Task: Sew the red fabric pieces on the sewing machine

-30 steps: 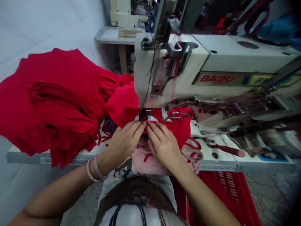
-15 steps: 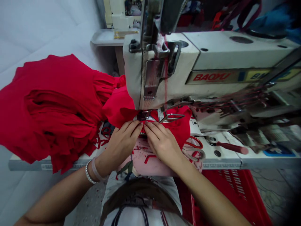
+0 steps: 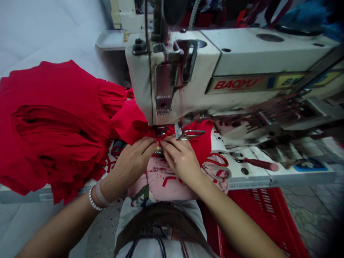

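Observation:
A red knit garment (image 3: 53,122) with gathered ruffled tiers hangs off the left side of a white BAOYU industrial sewing machine (image 3: 242,84). Its fabric runs under the machine's presser foot (image 3: 161,130). My left hand (image 3: 133,157) and my right hand (image 3: 180,159) sit side by side just in front of the foot, their fingertips nearly meeting. Both press and pinch the red fabric there. The needle area is partly hidden by the fabric and my fingers.
Pink fabric (image 3: 161,179) with red scraps lies on my lap. Red-handled scissors (image 3: 216,165) and a red-handled tool (image 3: 262,165) rest on the machine table (image 3: 249,179). A red plastic crate (image 3: 255,211) stands below. Another machine table (image 3: 113,40) stands behind.
The whole view has drifted, with the machine moving left and slightly up in the picture. My hands stay at the presser foot, still on the red fabric.

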Motion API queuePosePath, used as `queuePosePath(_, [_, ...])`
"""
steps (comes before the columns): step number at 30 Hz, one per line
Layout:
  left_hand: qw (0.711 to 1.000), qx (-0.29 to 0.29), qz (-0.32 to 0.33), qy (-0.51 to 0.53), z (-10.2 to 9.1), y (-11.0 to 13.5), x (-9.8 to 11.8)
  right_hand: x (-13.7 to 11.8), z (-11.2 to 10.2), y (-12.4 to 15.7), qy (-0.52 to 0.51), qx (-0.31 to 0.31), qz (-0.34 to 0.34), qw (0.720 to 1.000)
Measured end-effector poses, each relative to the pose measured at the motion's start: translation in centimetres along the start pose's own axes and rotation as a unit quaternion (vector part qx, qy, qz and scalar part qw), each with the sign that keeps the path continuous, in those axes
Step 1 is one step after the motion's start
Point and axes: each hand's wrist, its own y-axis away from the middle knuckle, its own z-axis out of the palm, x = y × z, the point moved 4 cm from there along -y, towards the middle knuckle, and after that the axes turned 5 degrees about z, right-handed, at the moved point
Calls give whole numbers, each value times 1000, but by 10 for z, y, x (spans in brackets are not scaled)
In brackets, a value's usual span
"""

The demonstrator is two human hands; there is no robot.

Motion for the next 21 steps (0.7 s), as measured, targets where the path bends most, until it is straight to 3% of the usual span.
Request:
queuePosePath(7, [1000,-1,-16,-26,1,-9,4,-8,9,-6,38,12,-32,999])
queuePosePath(11, [999,-20,-41,-4,5,-8,7,-15,3,-1,64,27,-73,995])
queuePosePath(13, [995,46,-87,34,5,2,0,-11,-7,13,32,55,-77,995])
queuePosePath(14, [984,102,-133,57,5,11,-8,-4,-15,23,21,92,-47,994])
queuePosePath(16, [936,196,-256,140,7,35,-26,20,-29,48,-1,177,91,980])
queuePosePath(17, [901,203,-317,215,12,48,-34,34,-32,61,-41,178,181,966])
queuePosePath(19, [812,122,-408,400,25,69,-44,59,-29,84,-195,90,327,920])
queuePosePath(21, [706,46,-468,530,29,88,-46,72,-30,96,-364,30,395,843])
